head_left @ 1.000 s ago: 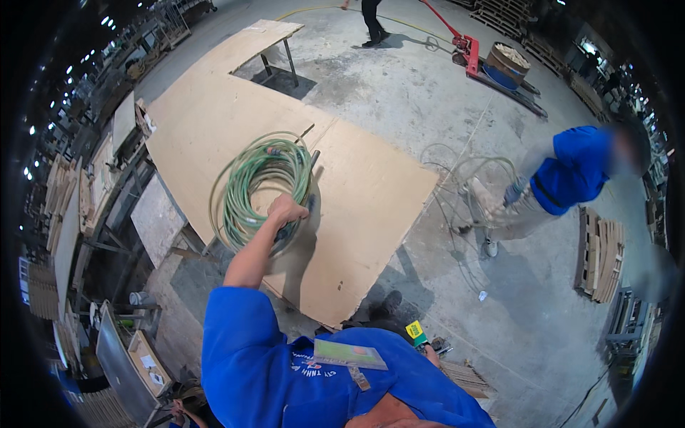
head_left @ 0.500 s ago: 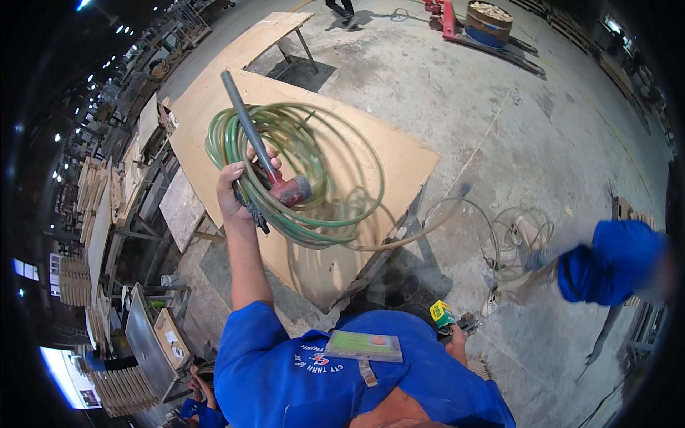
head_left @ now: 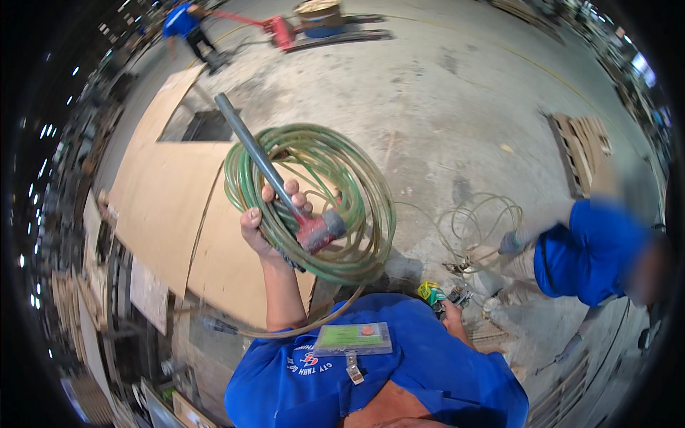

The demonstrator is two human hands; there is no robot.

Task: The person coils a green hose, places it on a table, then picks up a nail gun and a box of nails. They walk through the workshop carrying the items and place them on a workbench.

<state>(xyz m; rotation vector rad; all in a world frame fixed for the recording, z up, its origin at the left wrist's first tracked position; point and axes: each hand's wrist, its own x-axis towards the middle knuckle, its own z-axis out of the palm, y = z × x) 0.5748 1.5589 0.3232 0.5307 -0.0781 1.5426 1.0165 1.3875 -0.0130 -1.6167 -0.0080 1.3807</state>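
Observation:
My left hand is raised at centre left, its fingers closed round a coil of green, translucent hose. The same grip takes in a mallet with a grey handle and a red, dark-faced head, lying across the coil. A loose brownish length of hose hangs below the coil across my left upper arm. Low beside my body, my right hand is closed on a yellow-and-green box and a dark metallic item that I cannot make out clearly.
Large plywood sheets lie at left. At right bends a co-worker in blue, a gloved hand near more hose by the floor. Wooden slats lie behind. A red pallet jack carries a drum; another person holds its handle.
The view has turned right. My left hand has brought the coil and mallet off the plywood side, nearer my body. The loose hose length now trails across my left arm.

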